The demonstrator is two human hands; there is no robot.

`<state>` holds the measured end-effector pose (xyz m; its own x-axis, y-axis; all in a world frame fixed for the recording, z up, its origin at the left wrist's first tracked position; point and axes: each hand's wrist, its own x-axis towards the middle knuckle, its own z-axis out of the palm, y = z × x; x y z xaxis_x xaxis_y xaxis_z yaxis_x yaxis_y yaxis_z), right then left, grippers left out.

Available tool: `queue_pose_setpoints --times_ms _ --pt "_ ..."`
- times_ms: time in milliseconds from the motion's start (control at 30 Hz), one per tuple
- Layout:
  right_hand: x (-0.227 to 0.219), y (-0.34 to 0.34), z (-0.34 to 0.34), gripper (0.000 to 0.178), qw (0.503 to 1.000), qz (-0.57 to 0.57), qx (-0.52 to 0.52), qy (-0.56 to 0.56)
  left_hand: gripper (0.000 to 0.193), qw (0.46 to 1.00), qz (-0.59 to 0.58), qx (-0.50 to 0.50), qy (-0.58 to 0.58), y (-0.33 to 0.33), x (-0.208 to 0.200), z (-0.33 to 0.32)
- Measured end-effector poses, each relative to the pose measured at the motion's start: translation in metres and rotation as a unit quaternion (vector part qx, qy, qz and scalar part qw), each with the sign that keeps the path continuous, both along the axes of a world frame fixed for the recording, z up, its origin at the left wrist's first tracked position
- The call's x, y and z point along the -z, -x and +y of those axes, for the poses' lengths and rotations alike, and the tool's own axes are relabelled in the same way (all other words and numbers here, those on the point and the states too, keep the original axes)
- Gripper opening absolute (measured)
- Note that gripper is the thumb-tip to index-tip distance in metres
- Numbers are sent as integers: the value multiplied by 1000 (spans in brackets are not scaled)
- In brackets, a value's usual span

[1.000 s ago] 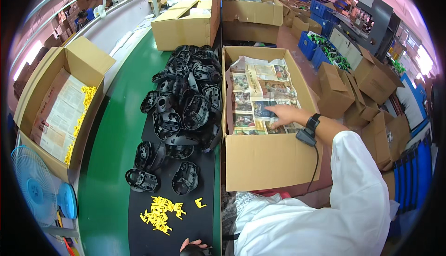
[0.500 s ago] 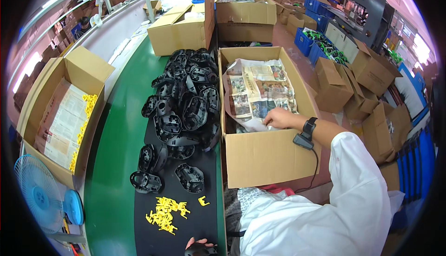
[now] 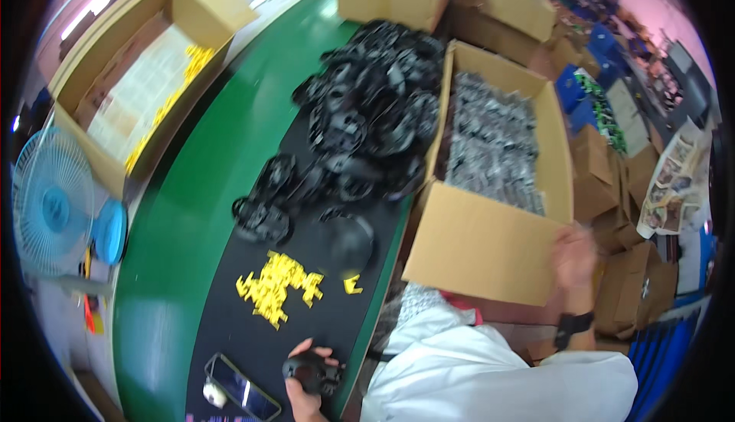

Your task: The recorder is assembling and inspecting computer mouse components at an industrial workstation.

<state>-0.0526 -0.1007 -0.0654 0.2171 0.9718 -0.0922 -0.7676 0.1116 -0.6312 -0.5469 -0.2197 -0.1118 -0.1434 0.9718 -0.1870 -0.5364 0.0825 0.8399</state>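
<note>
My left hand [image 3: 303, 402] is closed around a black plastic shell [image 3: 312, 372] at the near end of the black mat [image 3: 222, 315]. My right hand [image 3: 574, 257] is smeared by motion beside the front flap [image 3: 478, 246] of a cardboard box, its fingers unclear. That box [image 3: 563, 154] holds rows of grey, clear-wrapped pieces [image 3: 494, 142]. Off to its right, a sheet of newspaper [image 3: 675, 181] is away from my hand. Ahead of my left hand lie a pile of small yellow plastic clips [image 3: 279, 284] and a single yellow clip [image 3: 352, 284]. Beyond them black shells [image 3: 367, 108] are heaped.
A phone [image 3: 243, 387] and a small white object [image 3: 215, 394] lie near my left hand. At left stand a blue fan [image 3: 55, 207] and a carton [image 3: 99, 154] with paper and yellow clips. More cartons [image 3: 628, 292] crowd the right side. The green bench surface [image 3: 176, 230] runs along the mat.
The newspaper has left the box and is now at the right, exposing the wrapped pieces. My right hand has moved out of the box toward me. The view has swung, showing more of my left hand.
</note>
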Motion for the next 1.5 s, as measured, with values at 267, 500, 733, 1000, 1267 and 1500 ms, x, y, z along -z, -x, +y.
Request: queue_pose_setpoints --times_ms 267,500,733,1000,1267,1500 --pt "178 152 19 29 661 -432 -583 190 93 998 51 -34 -2 4 0 -10" --pt "273 -10 -43 24 722 -438 -447 295 96 994 24 50 92 19 -15 -5" --pt "265 38 -43 23 676 -426 -505 325 57 937 182 238 182 33 -67 27" --pt "234 136 -10 23 649 -432 -550 298 54 913 255 221 228 50 -90 31" --pt "195 210 46 31 560 -566 -558 234 86 986 -143 -81 28 7 -28 -31" --pt "1 259 33 25 540 -534 -589 -276 99 983 -150 -104 -24 -11 -24 -62"
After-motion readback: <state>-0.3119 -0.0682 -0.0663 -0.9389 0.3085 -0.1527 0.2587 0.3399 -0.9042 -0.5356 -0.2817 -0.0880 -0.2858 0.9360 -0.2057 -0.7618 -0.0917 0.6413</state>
